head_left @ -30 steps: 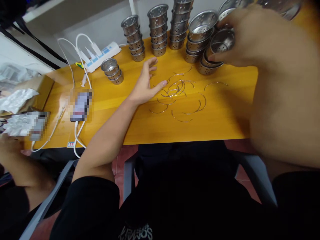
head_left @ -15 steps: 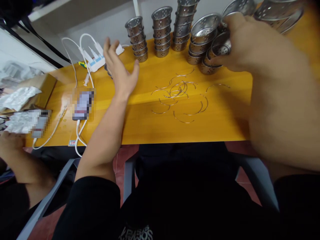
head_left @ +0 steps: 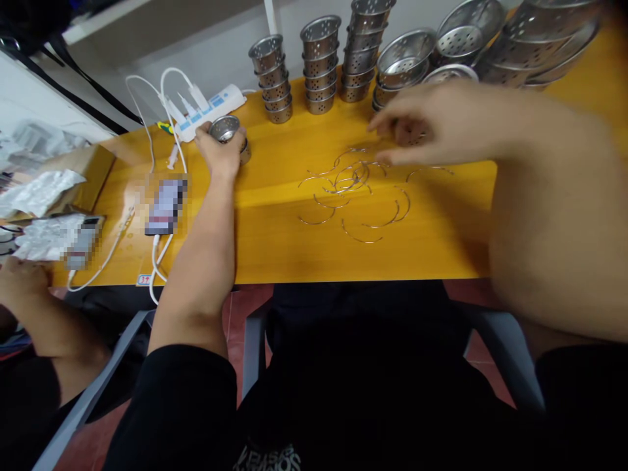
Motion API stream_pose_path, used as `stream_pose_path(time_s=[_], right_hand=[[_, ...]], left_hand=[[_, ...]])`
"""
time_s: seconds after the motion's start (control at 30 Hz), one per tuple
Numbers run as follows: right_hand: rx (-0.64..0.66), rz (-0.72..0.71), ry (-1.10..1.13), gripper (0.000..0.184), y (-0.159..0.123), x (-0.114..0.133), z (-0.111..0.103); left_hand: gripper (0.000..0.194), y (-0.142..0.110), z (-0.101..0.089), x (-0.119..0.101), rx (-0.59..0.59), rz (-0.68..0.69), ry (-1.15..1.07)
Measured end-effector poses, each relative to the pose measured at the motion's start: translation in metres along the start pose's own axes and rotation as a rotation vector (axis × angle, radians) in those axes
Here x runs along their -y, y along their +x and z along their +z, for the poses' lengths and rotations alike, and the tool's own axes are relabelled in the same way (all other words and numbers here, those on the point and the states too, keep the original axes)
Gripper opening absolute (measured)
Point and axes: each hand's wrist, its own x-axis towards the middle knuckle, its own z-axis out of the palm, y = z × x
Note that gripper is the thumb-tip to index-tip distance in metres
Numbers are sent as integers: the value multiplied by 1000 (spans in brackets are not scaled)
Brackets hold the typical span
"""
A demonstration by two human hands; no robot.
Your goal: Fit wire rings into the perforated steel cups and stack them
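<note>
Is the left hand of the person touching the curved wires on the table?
No, the left hand is around the short stack of metal cups, apart from the curved wires.

Cup stack point(head_left: 226, 129), small, perforated metal: clasped by the left hand point(head_left: 220, 157). Wires point(head_left: 360, 174), curved: scattered on the table point(head_left: 275, 242), near the right hand point(head_left: 444, 124), whose fingers are parted. Taller cup stacks point(head_left: 320, 67): ranged at the back. Phone point(head_left: 167, 206): cabled.
</note>
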Motion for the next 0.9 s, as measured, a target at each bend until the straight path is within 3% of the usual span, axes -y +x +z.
stream_pose_path(time_s=[0.07,0.13,0.23,0.33,0.4,0.43,0.5,0.63,0.77,0.9], right_hand=[[176,19,24,84,7,-9,14],[226,44,19,90,14,-15,29],[221,42,5,89,23,-18,49],[150,1,97,73,32,-24,65],[129,-30,151,53,36,-28,73],[128,-45,167,44,38,-29,75],[140,-70,182,29,39,-29,77],[174,-77,164,14,38,-20,74],[190,-53,100,14,39,-13,72],[196,-35,59,12,41,-9,73]], left_hand=[[95,1,12,-1,13,-33,10],[98,3,17,22,30,-71,14],[96,5,11,102,5,-213,26],[101,9,5,196,-284,-559,74],[107,11,7,237,-379,-625,36],[109,11,9,246,-416,-627,-8],[117,14,14,249,-502,-613,-64],[139,22,18,222,-732,-547,-10],[128,35,25,195,-637,-341,16],[120,44,56,163,-446,-202,-107]])
